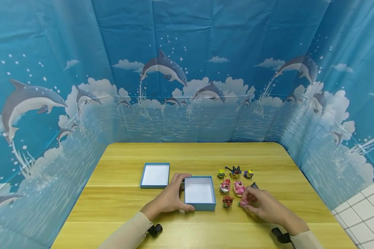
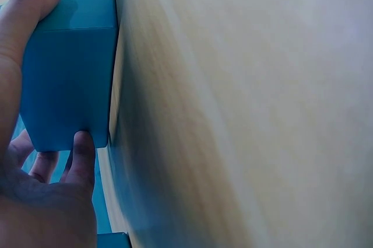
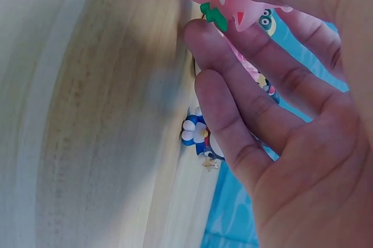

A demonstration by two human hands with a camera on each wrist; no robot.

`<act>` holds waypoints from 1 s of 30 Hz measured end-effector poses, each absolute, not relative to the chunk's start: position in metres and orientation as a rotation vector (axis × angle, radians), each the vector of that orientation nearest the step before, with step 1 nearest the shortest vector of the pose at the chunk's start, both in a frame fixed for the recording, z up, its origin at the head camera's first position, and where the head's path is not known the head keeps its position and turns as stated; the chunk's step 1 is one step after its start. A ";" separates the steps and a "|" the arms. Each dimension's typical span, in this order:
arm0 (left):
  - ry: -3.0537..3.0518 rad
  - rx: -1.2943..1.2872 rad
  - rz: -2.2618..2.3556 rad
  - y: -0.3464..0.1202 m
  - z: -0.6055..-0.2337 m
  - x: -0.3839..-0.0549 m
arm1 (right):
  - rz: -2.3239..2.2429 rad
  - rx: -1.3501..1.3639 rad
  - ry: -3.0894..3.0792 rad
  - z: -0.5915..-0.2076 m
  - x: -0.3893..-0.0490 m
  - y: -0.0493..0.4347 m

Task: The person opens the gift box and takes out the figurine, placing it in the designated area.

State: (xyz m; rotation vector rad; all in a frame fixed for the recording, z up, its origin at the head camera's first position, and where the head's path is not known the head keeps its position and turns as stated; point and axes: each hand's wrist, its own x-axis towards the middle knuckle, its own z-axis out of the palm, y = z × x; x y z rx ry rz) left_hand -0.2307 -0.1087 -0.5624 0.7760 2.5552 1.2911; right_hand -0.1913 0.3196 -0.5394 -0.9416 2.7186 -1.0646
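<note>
My left hand (image 1: 172, 195) grips an open, blue square box (image 1: 202, 207) with a white inside. In the left wrist view its thumb presses one wall of the box (image 2: 70, 84) while the fingertips touch the opposite side. Between thumb and fingers, my right hand (image 1: 263, 204) pinches a small pink figurine (image 3: 250, 10) with green bits on it. A seated pink bear figurine (image 1: 238, 188) is just behind those fingers. To its left stand a pink bear in a red hat (image 1: 225, 186) and a reddish-brown figurine (image 1: 228, 201). A grey figurine (image 1: 254, 185) is partly hidden by the right hand.
A shallow blue-rimmed lid (image 1: 156, 174), white inside, lies left of the box. Behind the bears stand a yellow figurine (image 1: 221, 173), a dark-eared one (image 1: 235, 171) and a yellow-and-purple one (image 1: 248, 173). A dolphin-print curtain (image 1: 187, 121) borders the wooden table (image 1: 193, 152).
</note>
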 end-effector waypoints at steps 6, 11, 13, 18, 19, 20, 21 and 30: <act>2.547 0.781 1.303 -0.109 -0.564 -0.231 | -1.064 -0.952 2.714 -0.540 -0.192 0.319; 2.550 0.775 1.295 -0.109 -0.565 -0.232 | -1.070 -0.953 2.703 -0.540 -0.192 0.319; 2.549 0.772 1.296 -0.109 -0.566 -0.232 | -1.065 -0.950 2.698 -0.540 -0.192 0.319; 2.546 0.769 1.301 -0.110 -0.566 -0.233 | -1.045 -0.927 2.706 -0.540 -0.192 0.318; 2.545 0.768 1.302 -0.110 -0.566 -0.233 | -1.042 -0.925 2.709 -0.540 -0.192 0.318; 2.547 0.771 1.299 -0.110 -0.566 -0.233 | -1.036 -0.917 2.712 -0.539 -0.192 0.318; 2.547 0.772 1.300 -0.110 -0.566 -0.233 | -1.032 -0.912 2.715 -0.539 -0.191 0.318; 2.546 0.778 1.307 -0.110 -0.568 -0.234 | -1.018 -0.914 2.736 -0.539 -0.192 0.318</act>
